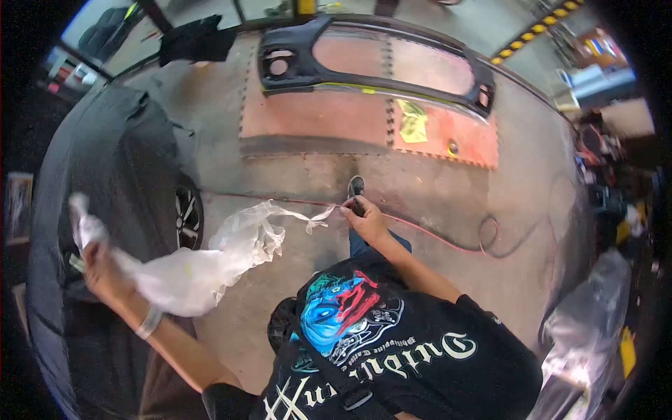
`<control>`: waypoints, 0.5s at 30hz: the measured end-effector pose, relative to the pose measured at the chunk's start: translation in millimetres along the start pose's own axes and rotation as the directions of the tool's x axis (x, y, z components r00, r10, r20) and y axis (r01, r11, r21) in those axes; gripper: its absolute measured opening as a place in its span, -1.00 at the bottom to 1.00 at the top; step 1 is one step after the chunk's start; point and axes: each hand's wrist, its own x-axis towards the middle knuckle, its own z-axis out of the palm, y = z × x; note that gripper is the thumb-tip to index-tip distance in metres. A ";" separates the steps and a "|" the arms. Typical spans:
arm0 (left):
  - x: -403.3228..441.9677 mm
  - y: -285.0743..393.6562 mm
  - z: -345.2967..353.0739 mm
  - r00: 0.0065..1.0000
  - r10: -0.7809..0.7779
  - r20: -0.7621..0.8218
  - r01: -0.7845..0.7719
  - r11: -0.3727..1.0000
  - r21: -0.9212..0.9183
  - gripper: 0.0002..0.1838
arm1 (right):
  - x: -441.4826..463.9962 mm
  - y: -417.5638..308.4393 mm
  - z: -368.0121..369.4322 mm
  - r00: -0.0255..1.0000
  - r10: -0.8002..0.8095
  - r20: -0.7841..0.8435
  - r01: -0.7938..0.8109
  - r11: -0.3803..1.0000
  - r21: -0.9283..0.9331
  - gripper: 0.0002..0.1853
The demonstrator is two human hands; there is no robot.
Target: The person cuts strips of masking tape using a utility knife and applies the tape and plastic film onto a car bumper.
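Note:
A sheet of thin clear plastic film [210, 273] hangs stretched and crumpled between my two hands. At the left, my left hand [105, 269] is closed around the bunched film, beside the dark-covered car [112, 168]; motion blurs it slightly. My right hand [366, 218], in front of my body, pinches the narrow twisted end of the film. A small dark thing [358, 207] shows by its fingers, too unclear to name. The film's middle sags over the concrete floor near the car's wheel [187, 213].
A black car bumper [294, 59] lies on red foam mats [315, 126] ahead, with yellow paper [413, 122] and a small round item [453, 147] nearby. A red hose [434, 234] crosses the floor. Plastic-wrapped material [588, 336] stands at right.

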 end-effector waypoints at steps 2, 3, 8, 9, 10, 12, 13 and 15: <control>-64.8 2.8 109.2 0.976 0.099 0.193 -0.110 0.993 0.046 -0.68 | 47.7 -9.4 -0.2 0.993 -0.033 0.115 0.029 0.999 0.041 -0.84; -83.1 -34.7 151.3 0.981 -0.029 0.194 0.042 0.997 -0.059 -0.69 | 71.9 -14.3 -6.4 0.991 0.024 0.130 -0.037 0.994 0.104 -0.84; -195.6 8.7 365.4 0.813 0.095 0.574 -0.174 0.981 0.085 -0.73 | 197.3 -91.1 -39.9 0.930 0.151 0.334 -0.253 0.924 0.286 -0.73; -211.9 13.8 390.4 0.793 0.032 0.608 -0.070 0.997 0.038 -0.74 | 216.4 -113.7 -47.5 0.920 0.096 0.381 -0.176 0.968 0.181 -0.67; -208.9 32.7 407.5 0.755 -0.055 0.653 0.050 0.998 0.027 -0.74 | 234.1 -133.9 -52.2 0.901 0.071 0.427 -0.111 0.991 0.070 -0.61; -206.0 41.3 433.8 0.670 -0.069 0.740 0.102 0.995 0.000 -0.74 | 281.7 -146.0 -61.1 0.859 0.080 0.505 -0.156 0.982 0.111 -0.44; -199.5 45.7 444.3 0.671 -0.076 0.738 0.115 0.993 -0.002 -0.74 | 303.8 -151.0 -62.3 0.852 0.014 0.523 -0.081 0.991 0.105 -0.38; -180.8 54.7 458.1 0.557 -0.053 0.829 0.160 0.986 -0.044 -0.75 | 337.8 -158.0 -63.5 0.838 -0.049 0.543 -0.009 0.995 0.103 -0.32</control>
